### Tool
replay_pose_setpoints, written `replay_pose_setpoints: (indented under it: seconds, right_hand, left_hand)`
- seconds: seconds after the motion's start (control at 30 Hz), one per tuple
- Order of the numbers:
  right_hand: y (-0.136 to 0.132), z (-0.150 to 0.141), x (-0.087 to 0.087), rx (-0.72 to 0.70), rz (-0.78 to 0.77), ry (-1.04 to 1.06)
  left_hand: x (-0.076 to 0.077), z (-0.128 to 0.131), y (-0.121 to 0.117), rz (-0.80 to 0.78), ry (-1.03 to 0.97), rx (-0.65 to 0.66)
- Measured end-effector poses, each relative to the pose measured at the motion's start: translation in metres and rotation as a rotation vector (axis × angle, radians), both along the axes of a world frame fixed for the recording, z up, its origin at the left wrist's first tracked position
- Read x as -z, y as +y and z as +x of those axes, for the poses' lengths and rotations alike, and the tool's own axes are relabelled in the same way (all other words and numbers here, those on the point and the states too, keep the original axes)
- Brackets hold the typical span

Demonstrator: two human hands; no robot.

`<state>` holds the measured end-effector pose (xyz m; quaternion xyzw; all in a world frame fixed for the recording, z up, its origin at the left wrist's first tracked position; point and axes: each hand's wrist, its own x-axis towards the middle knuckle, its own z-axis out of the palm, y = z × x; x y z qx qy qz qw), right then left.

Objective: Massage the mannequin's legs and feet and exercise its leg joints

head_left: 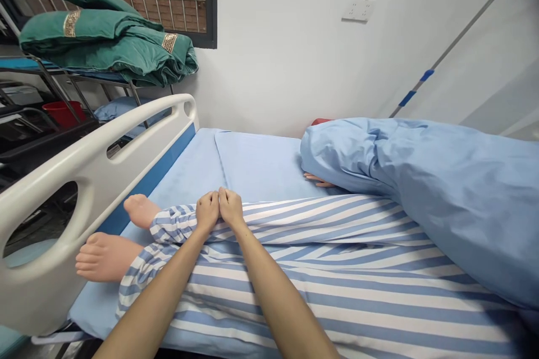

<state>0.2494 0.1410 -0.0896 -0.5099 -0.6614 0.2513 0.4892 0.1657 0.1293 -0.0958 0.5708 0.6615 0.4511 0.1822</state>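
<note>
Both fists are sitting clenched side by side, the left hand [208, 211] and right hand [231, 207] touching at the knuckles on the far leg of the blue-and-white striped trousers [328, 297]; the curled fingers are hiding whether cloth is caught inside. The trousers are lying directly under the grip, bunching at the cuffs just left of it, where two bare feet [108, 258] are poking out. Left of those, the white footboard [99, 193] is edging the bed; a small pale tag [113, 150] is showing through its slot, too small to read. Farther off that way, a green bundle [109, 29] is wearing gold bands [169, 42] patterned with angular figures. Beyond the knuckles, pale blue sheet [269, 162] is stretching openly to the wall [269, 61]. Right of the grip, a blue quilt [442, 168] is heaping over the trousers, fingertips [319, 180] peeking from its edge.
</note>
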Motion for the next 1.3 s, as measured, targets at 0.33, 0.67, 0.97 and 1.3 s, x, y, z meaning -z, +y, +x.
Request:
replay_pose_setpoints:
  seconds: [0.33, 0.67, 0.97, 1.3]
  right_hand:
    - [0.007, 0.011, -0.002, 0.000, -0.103, 0.371]
    - [0.010, 0.013, -0.005, 0.003, -0.109, 0.258]
    - [0.010, 0.033, -0.013, -0.024, 0.005, -0.037]
    - [0.008, 0.042, -0.002, 0.037, -0.038, 0.177]
  left_hand:
    - [-0.027, 0.038, 0.016, 0.038, -0.251, -0.143]
    - [-0.003, 0.029, 0.003, 0.013, -0.044, -0.028]
    - [-0.006, 0.028, -0.002, 0.000, 0.030, -0.001]
    - [-0.019, 0.059, 0.021, 0.083, -0.376, -0.071]
